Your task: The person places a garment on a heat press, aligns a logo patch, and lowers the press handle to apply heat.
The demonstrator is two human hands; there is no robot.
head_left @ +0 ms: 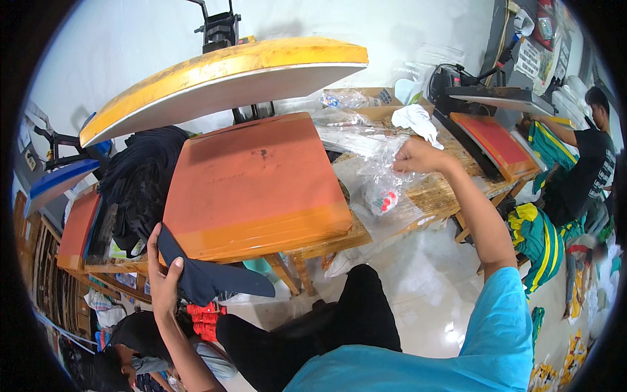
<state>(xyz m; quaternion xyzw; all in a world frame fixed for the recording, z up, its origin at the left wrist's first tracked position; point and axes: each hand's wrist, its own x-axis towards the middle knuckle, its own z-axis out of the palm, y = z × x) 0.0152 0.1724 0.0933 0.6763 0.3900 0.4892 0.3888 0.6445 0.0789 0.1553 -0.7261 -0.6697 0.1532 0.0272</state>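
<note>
My left hand (164, 277) grips a folded dark navy cloth (222, 282) at the near left corner of an orange heat-press pad (258, 176). The cloth hangs over the pad's front edge, its free end pointing right. My right hand (418, 157) is closed on a crumpled clear plastic sheet (385, 171) over the wooden table to the pad's right. Below that hand, a small white piece with red and green marks (381, 200) shows on or under the plastic. The press's white-faced upper plate with a yellow edge (228, 75) stands raised above the pad.
Dark garments (147, 176) are heaped left of the pad. On the wooden table (444, 199) lie plastic film and a white cloth (416, 121). Another press with a red pad (493, 144) stands right, where a person (584, 163) handles green-yellow garments. Another person (127, 346) is low at left.
</note>
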